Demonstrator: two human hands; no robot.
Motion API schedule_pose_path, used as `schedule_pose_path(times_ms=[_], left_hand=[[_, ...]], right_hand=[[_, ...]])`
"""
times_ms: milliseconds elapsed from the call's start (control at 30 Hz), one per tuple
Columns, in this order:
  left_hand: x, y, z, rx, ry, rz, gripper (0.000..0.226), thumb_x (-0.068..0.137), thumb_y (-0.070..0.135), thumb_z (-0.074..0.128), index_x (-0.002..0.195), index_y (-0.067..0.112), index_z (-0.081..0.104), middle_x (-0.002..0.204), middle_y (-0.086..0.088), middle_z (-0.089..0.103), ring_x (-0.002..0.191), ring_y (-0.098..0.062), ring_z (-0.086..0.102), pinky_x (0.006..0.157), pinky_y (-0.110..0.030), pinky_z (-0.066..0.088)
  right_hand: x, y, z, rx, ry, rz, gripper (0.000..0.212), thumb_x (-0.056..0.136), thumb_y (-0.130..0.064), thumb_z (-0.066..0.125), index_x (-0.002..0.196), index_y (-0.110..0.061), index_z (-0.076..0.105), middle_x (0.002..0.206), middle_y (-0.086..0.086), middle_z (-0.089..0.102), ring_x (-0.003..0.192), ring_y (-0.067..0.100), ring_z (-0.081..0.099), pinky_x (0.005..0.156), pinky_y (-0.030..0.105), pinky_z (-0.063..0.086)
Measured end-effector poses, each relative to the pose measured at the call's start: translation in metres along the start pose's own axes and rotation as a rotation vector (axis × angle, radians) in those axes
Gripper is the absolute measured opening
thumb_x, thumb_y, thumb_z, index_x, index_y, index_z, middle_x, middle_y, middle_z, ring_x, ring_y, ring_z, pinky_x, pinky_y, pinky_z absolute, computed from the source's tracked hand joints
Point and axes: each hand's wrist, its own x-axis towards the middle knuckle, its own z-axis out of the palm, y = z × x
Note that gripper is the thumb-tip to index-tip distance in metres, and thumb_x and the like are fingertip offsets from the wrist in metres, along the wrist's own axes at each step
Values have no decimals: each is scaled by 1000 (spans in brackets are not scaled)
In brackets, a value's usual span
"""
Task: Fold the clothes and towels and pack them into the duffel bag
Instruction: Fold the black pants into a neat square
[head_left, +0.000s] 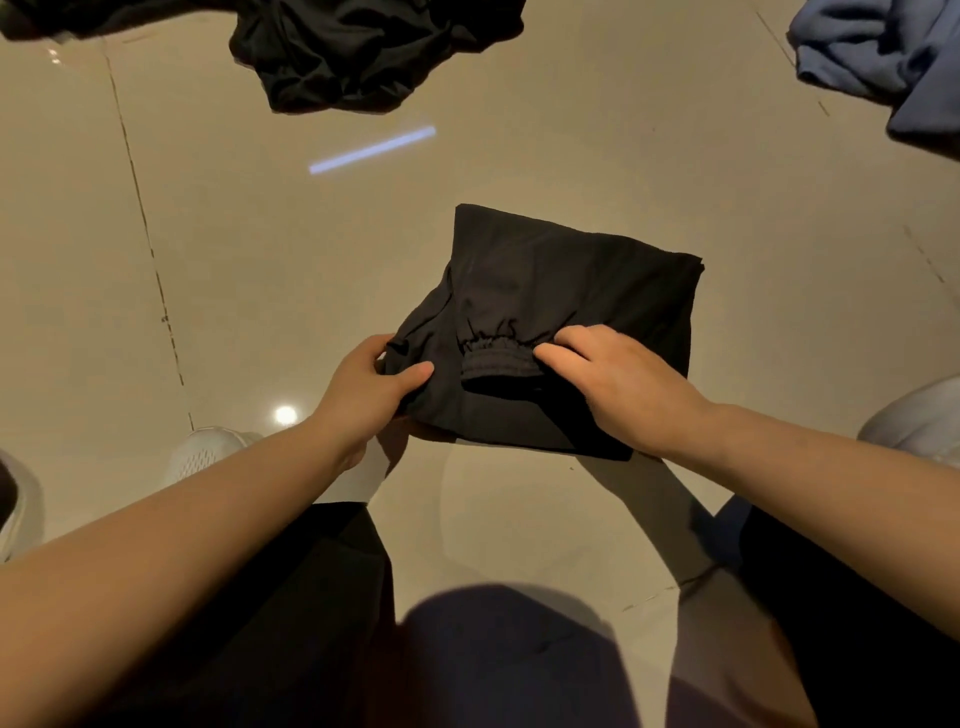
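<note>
At the bottom of the frame, dark trouser fabric covers the person's legs, and two bare forearms reach up from the lower corners toward the centre. A white mesh shoe (205, 452) shows at lower left beside the left forearm, and a pale rounded shoe (919, 421) sits at the right edge.

Just above centre, both hands meet on a folded black garment (561, 291), a smooth, matte, roughly square bundle with crisp far corners and a gathered elastic cuff (493, 353) puckered on its near edge. The left hand (371, 395) grips the bundle's near left corner, thumb on top and fingers curled under the cloth. The right hand (618, 384) lies over the near right part, fingers bent and pinching the fabric just beside the cuff. The bundle's near edge is lifted off the floor (260, 260); whether its far edge touches cannot be told.

The floor is glossy beige tile with thin dark grout lines and bright light reflections.

Farther off, a crumpled black garment (353, 52) lies heaped at upper centre, and a soft, rumpled blue cloth (883, 57) fills the upper right corner.
</note>
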Motion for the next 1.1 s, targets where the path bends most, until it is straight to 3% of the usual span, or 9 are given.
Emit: schedule_pose_path(times_ms=[133,200,267,367,467,567,733,867,1100], left_hand=[[8,29,-12,185,150,203,21,90,12,63,109,21,62,110,-2,67,100,-20,64,90,-39,53],[8,49,-22,439,253,414,23,89,12,61,109,22,67,102,5,66,98,-16,62,86,-28,49],[-4,62,-20,646,276,611,25,88,13,59,109,24,69,96,10,66,92,-11,61,74,-22,44],[-30,53,-6,828,152,931,39,86,16,51,122,25,62,102,-1,71,94,-22,62,75,-32,48],[-55,14,10,917,-80,1258,38,94,17,41,130,18,49,110,-13,68,104,-29,59,83,-38,48],[-64,-28,24,1238,-276,1450,45,92,22,42,136,19,42,119,-7,65,122,-32,49,91,-52,49],[-65,-63,37,1669,-498,1420,86,72,51,72,143,27,30,144,-6,48,138,-39,28,88,-72,37],[-66,-62,38,1685,-487,1386,103,58,51,83,144,25,31,146,-5,47,140,-41,27,92,-71,34],[-62,-54,40,1632,-484,1384,93,73,50,76,149,30,28,153,-4,36,144,-29,24,107,-66,24]], right_hand=[[12,-22,-3,126,16,-19,52,78,1,66,129,-3,54,122,17,57,109,36,56,86,45,52],[19,-38,2,268,-204,24,70,83,-14,68,146,-10,36,148,10,36,136,27,34,110,33,31],[25,-45,0,493,-286,121,69,87,-24,68,147,-18,35,155,1,28,142,15,24,111,17,15],[27,-40,-16,932,34,453,27,90,-10,58,106,-30,66,121,-6,62,114,12,56,104,25,40],[14,-16,-32,1304,327,967,5,98,-27,47,101,-28,51,105,1,58,87,21,62,80,37,55],[-2,12,-40,1577,265,1192,50,94,-64,34,127,-27,43,110,5,56,94,28,64,82,47,56],[-3,27,-43,1412,209,1066,79,79,-78,44,137,-26,42,117,-1,57,109,21,57,87,41,49],[-1,34,-48,1110,197,918,60,75,-42,77,125,-31,46,105,-2,55,93,14,58,78,31,51],[8,50,-41,348,137,602,45,93,-14,59,136,-19,45,127,6,53,115,24,50,94,34,40]])
